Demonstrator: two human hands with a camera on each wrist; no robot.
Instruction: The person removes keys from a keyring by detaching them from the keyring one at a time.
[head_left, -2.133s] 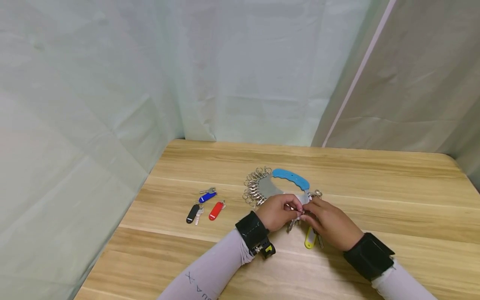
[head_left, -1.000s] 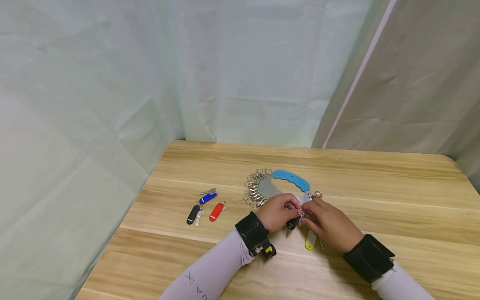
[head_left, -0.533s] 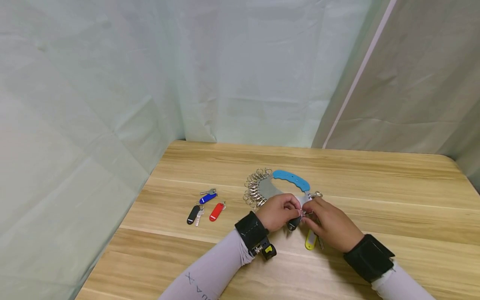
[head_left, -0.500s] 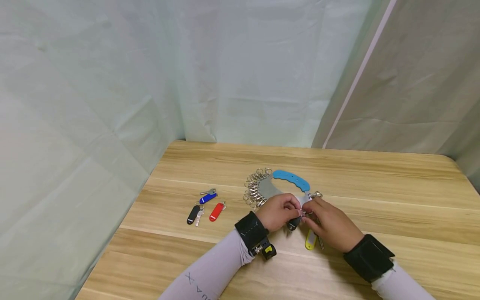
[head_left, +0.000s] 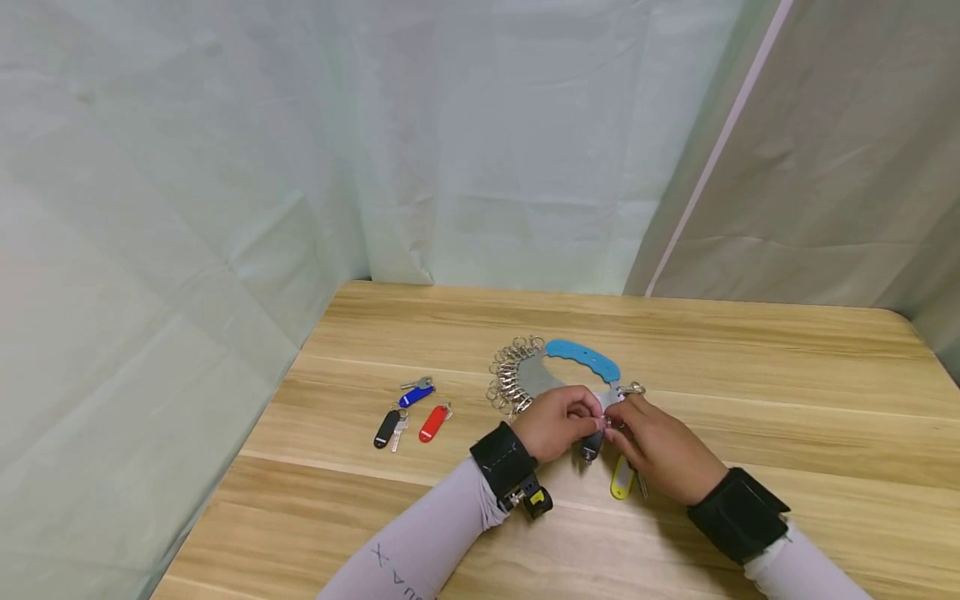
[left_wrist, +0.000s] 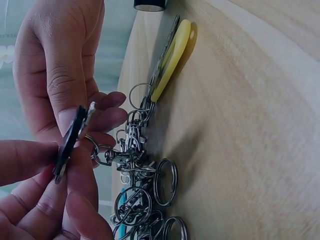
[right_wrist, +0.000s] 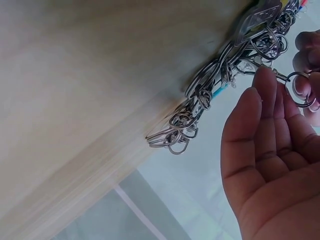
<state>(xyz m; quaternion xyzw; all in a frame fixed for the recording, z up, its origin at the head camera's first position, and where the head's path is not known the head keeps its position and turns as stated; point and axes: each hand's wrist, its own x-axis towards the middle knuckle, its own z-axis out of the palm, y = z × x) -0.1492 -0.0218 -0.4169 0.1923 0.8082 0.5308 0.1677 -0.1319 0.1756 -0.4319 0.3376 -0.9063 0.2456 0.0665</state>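
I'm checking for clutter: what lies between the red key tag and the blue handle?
Head view: from the red key tag to the blue handle come bare wood, metal clips and rings, then the grey plate and its opening.

The right hand [right_wrist: 272,160] shows its palm, fingertips at a small metal clip [right_wrist: 281,76] joined to a split ring [right_wrist: 286,94]. To its left, the left hand [right_wrist: 310,62] has its fingertips at that ring (most of this hand is cut off). A crowded row of metal rings [right_wrist: 184,120] reaches toward the far edge of the wooden table [right_wrist: 75,90], a translucent tag [right_wrist: 257,22] at its near end. On the far side hangs a pale curtain [right_wrist: 205,200].
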